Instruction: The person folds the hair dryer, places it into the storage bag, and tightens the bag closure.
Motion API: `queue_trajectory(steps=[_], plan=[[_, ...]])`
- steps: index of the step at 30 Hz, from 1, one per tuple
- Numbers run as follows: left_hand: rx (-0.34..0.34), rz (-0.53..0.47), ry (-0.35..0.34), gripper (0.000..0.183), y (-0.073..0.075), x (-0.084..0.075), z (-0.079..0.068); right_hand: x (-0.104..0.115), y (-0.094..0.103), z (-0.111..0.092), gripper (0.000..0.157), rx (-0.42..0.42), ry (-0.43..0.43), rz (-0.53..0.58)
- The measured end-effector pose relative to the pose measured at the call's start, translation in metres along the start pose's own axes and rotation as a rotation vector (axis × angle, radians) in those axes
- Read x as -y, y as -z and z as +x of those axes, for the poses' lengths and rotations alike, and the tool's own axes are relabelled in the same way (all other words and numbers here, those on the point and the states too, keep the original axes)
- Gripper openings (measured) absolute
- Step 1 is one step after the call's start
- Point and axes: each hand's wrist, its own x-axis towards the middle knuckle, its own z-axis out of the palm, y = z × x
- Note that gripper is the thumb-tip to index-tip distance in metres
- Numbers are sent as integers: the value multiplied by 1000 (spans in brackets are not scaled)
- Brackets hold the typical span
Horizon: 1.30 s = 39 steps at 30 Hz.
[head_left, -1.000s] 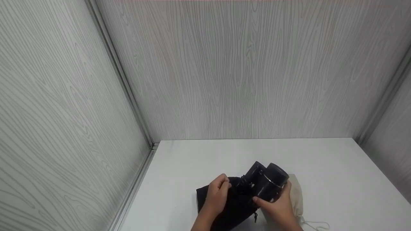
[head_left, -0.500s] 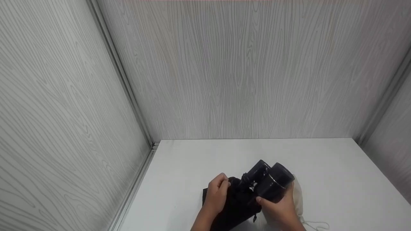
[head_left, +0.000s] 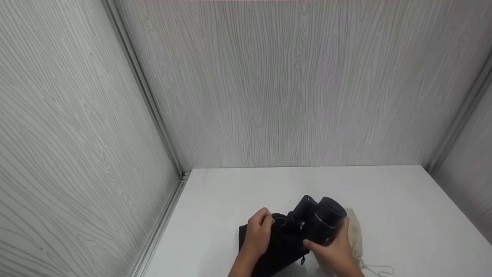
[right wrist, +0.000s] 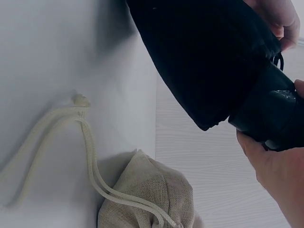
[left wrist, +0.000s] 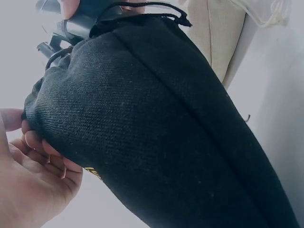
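A person's two bare hands held a pair of black binoculars and a black cloth bag just above a white table. The right hand gripped one barrel, its thumb on the near side and its fingers wrapped around the far side. The binoculars were tilted, their wide ends pointing away from the person and to the right. Their other end was at the bag's mouth; how far it lay inside could not be told. The left hand pinched the bag's edge between thumb and curled fingers. A black drawstring looped at the bag's opening. Partly behind the right hand, a beige cloth bag lay on the table, its pale cord trailing to the right. Grey wood-grain panels rose around the table.
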Motion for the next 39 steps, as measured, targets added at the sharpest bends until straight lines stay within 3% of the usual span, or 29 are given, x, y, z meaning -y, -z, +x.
queue_trajectory(steps=[7, 15, 22, 30, 35, 39], plan=[[28, -30, -22, 29, -2, -2, -1, 1, -7, -5, 117, 19, 114, 35], [-7, -12, 1, 31, -2, 1, -1, 0, -6, -12, 113, 141, 263, 70], [23, -3, -8, 33, -2, -1, -3, -9, -7, -8, 112, 204, 347, 44], [44, -14, -43, 26, 1, -6, -3, -15, -4, -6, 110, 328, 342, 100], [59, -14, -61, 22, 0, -7, -5, -21, -5, -5, 112, 346, 320, 68], [72, -55, -72, 22, 2, -7, -7, -27, -6, -5, 109, 322, 389, -46]])
